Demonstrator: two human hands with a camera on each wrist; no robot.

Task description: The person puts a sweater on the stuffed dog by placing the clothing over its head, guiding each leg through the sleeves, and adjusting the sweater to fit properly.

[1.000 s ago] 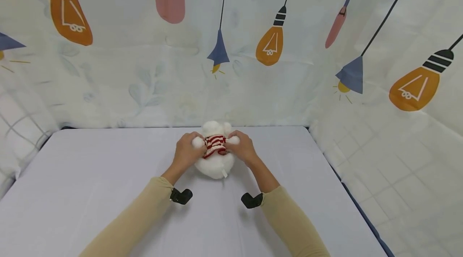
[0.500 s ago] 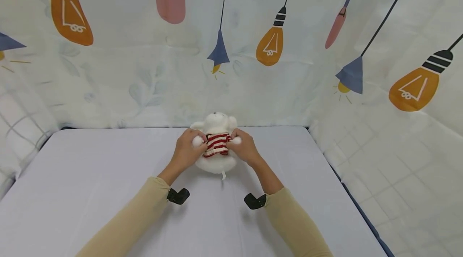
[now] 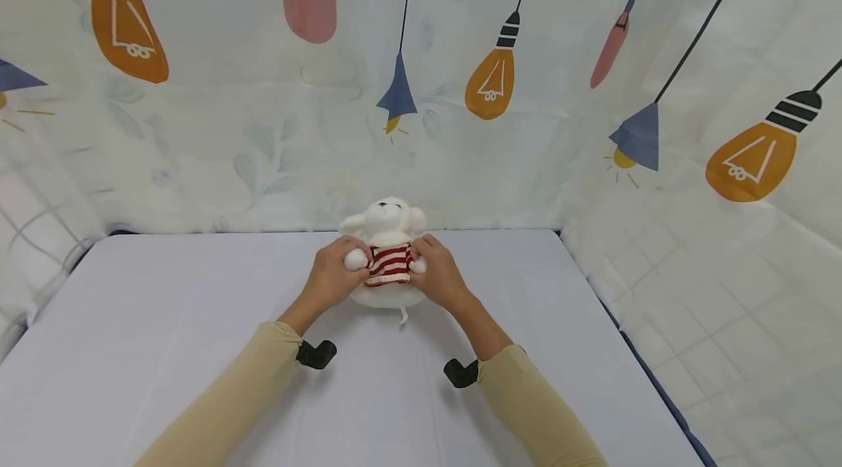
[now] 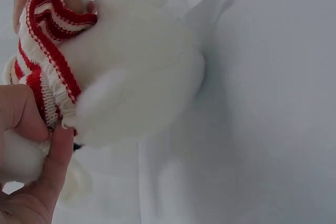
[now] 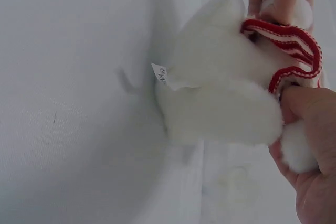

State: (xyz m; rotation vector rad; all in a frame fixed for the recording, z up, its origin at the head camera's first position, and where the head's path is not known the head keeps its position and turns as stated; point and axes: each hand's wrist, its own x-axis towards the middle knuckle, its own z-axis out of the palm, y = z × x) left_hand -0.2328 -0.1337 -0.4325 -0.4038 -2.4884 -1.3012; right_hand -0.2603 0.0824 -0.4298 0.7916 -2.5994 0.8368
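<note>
Plainly one plush toy (image 3: pixel 388 232), one striped sweater (image 3: pixel 389 264); one left hand (image 3: pixel 332 271), one right hand (image 3: pixel 439 273), fingers (image 4: pixel 61 153) pinching sweater.

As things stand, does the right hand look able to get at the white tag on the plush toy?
Probably yes, but only by letting go: the right hand pinches the striped shirt, while the white tag hangs uncovered at the bottom of the plush toy.

plush toy (image 3: pixel 387 220): 1 | shirt (image 3: pixel 390 264): 1 | hands (image 3: pixel 333 275) (image 3: pixel 441 273): 2 | table (image 3: pixel 177 299): 1
</note>
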